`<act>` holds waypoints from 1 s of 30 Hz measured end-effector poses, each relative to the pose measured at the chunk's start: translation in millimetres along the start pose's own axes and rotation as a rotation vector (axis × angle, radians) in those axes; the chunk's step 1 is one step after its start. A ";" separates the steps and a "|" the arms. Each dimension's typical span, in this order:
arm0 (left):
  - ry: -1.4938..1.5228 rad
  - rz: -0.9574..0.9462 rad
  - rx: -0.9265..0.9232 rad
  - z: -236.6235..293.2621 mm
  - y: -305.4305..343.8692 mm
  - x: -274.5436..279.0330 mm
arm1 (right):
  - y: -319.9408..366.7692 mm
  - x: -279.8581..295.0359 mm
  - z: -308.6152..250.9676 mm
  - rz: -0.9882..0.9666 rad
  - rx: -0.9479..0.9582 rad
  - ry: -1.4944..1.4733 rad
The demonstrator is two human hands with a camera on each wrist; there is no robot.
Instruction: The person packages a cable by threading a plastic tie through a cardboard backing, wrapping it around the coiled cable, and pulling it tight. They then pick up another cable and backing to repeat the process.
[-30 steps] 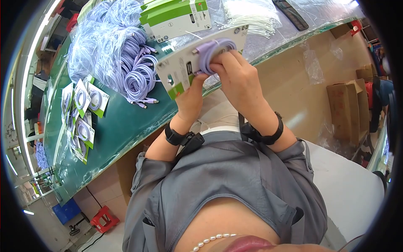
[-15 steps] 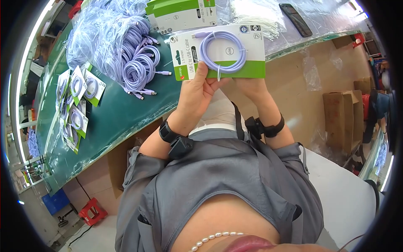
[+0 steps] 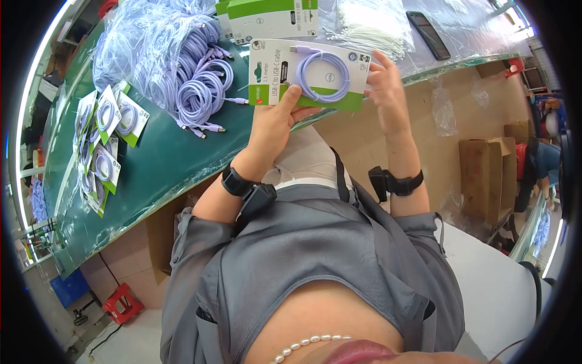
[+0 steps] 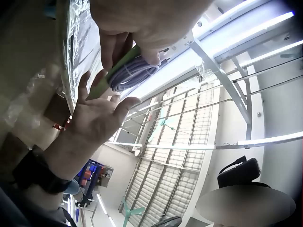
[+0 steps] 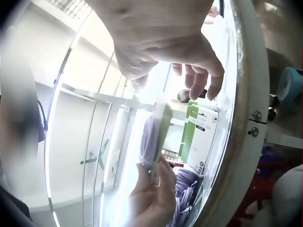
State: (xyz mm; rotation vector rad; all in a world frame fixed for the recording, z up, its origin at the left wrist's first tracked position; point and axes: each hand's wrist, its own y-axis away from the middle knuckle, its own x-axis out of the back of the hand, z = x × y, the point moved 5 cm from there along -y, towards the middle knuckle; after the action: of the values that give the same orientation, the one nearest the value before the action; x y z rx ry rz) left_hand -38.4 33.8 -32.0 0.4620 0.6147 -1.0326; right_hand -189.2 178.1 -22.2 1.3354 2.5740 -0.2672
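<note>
A white and green USB-C cable card [image 3: 330, 77] faces up over the table's front edge, printed side showing. On it lies a coiled lilac cable [image 3: 330, 53], its plug near the card's upper left. My left hand [image 3: 273, 124] pinches the card's lower edge, thumb on the front and fingers behind. At the card's right edge my right hand [image 3: 388, 94] is raised with fingers spread and loosely bent, holding nothing. In the left wrist view, the right palm [image 4: 94, 116] faces the card's green edge. The right wrist view shows the right fingers [image 5: 201, 78] apart from the card.
Bagged lilac cables [image 3: 151, 54] heap at the back left, with loose coils [image 3: 200, 106] at their front. Several carded cables [image 3: 103, 133] lie left on the green table [image 3: 176, 164]. Behind are stacked cards [image 3: 273, 24], white ties [image 3: 376, 30] and a phone [image 3: 428, 36].
The card has turned from a tilt to facing up. My right hand has let go of the coil, passed below the card and moved off to its right side, fingers opening.
</note>
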 end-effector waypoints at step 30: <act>0.090 0.149 0.026 -26.2 11.6 -3.3 | 36.7 -60.7 -9.7 -0.004 0.185 0.295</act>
State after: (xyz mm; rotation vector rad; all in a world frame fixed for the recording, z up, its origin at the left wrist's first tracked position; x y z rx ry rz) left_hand -35.8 57.3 -48.5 0.5707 0.6374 -0.8821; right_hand -126.4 154.3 2.3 1.5360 2.8529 -0.3402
